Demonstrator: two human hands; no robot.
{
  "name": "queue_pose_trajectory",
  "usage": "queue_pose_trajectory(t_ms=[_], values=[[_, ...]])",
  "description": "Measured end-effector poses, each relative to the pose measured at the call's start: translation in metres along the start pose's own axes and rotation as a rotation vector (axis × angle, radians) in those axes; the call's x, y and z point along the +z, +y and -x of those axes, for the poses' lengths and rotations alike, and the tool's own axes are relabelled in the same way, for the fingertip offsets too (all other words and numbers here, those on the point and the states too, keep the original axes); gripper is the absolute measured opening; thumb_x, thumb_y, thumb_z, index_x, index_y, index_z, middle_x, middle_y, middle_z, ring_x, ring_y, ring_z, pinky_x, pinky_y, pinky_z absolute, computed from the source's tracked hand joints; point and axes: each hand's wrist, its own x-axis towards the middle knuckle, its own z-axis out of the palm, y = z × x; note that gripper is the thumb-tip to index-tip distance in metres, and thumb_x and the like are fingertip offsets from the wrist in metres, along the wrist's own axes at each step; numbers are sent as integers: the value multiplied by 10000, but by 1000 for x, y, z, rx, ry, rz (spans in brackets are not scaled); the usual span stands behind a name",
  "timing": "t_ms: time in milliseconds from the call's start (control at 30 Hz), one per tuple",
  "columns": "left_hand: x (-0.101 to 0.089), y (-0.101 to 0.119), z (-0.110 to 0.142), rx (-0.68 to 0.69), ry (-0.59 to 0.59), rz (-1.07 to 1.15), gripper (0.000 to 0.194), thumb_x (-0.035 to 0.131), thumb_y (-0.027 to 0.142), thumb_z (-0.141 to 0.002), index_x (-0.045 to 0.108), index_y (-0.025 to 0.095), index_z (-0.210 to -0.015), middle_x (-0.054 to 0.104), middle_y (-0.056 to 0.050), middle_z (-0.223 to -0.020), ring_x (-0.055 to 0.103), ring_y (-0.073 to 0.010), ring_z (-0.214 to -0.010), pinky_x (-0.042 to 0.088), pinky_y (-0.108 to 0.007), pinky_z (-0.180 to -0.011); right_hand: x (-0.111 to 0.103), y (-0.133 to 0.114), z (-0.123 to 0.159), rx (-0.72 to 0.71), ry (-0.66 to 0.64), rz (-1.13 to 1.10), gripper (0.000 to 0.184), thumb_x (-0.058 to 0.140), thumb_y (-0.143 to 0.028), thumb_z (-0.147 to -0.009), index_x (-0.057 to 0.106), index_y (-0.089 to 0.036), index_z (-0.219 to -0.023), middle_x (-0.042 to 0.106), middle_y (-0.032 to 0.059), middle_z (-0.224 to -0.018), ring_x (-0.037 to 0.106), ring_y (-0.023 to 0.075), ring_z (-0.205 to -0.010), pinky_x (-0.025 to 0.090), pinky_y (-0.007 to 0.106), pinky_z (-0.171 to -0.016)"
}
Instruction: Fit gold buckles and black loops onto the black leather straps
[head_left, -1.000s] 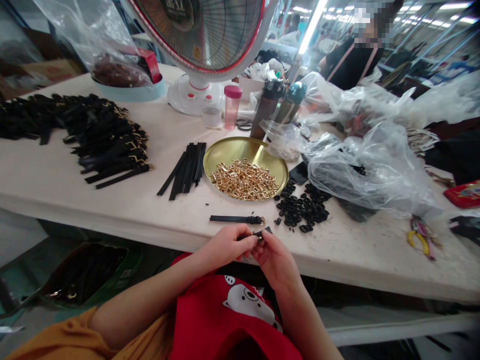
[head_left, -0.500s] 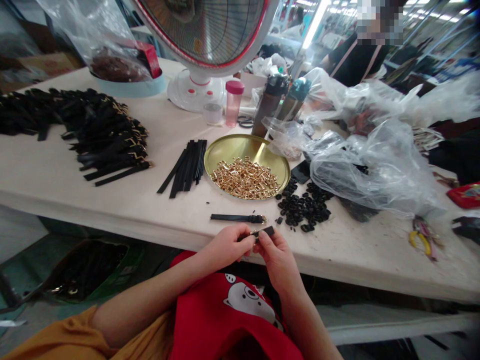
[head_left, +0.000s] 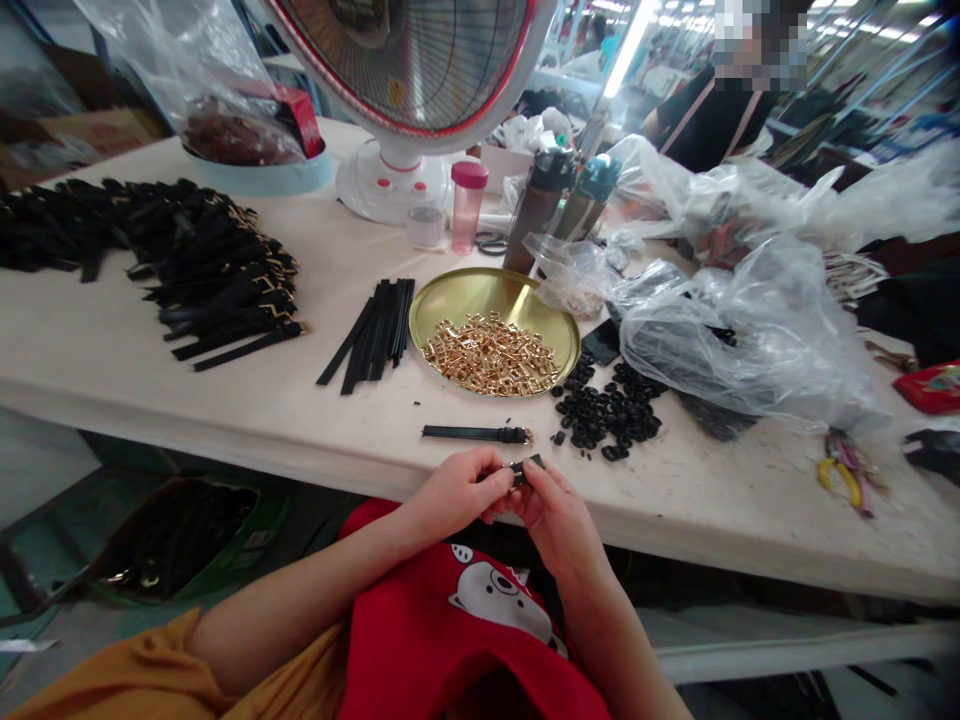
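Observation:
Close together at the table's front edge, both my hands are closed on one black strap (head_left: 531, 467) with a gold buckle. My left hand (head_left: 469, 487) pinches it at the buckle; my right hand (head_left: 556, 508) grips the strap end between thumb and fingers. Much of the strap is hidden by the fingers. Just beyond them lies a finished-looking black strap with a buckle (head_left: 476, 434). Behind that stands a round gold tray (head_left: 450, 300) holding a heap of gold buckles (head_left: 491, 355). Small black loops (head_left: 611, 410) lie piled to its right, and flat black strips (head_left: 373, 335) to its left.
A large pile of buckled black straps (head_left: 225, 265) covers the table's left side. At the back are a fan (head_left: 401, 160), a pink bottle (head_left: 466, 205) and dark bottles (head_left: 541, 210). Clear plastic bags (head_left: 750, 340) and yellow-handled pliers (head_left: 844, 475) lie right. A person (head_left: 705, 115) is behind.
My right hand has shifted its fingers on the strap, and less of the black end shows above the thumb. My left hand stays nearly in place.

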Motion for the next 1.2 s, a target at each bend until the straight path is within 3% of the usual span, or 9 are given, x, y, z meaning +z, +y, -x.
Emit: queue_pose_trajectory(t_ms=[300, 733, 933, 1200], values=[[3, -7, 0, 28, 94, -10, 123, 437, 271, -796, 453, 169, -729, 505, 48, -578, 476, -78, -484, 412, -191, -467, -8, 4, -2, -78, 25, 113, 177, 594, -358, -746, 555, -186, -757, 571, -45, -604, 515, 89, -506, 430, 215, -491], [5, -7, -4, 11, -10, 94, 201, 431, 361, -809, 414, 176, -729, 490, 52, -565, 450, -73, -442, 380, -195, -437, -9, 1, 2, -283, 106, 595, 210, 549, -385, -780, 512, -186, -725, 522, -43, -581, 487, 107, -554, 406, 240, -553], [5, -9, -6, 88, 61, 9, 162, 464, 311, -803, 446, 165, -735, 501, 40, -622, 498, -86, -555, 406, -206, -535, -11, -1, 1, -154, 53, 376, 260, 520, -446, -782, 541, -187, -783, 549, -24, -629, 510, 118, -561, 427, 243, -527], [4, -16, -10, 4, 72, 121, 170, 540, 302, -733, 450, 159, -715, 482, 45, -630, 471, -88, -577, 381, -213, -556, -15, 5, -6, -88, 80, 255, 219, 568, -423, -750, 550, -205, -727, 546, -44, -561, 486, 106, -481, 427, 245, -504]])
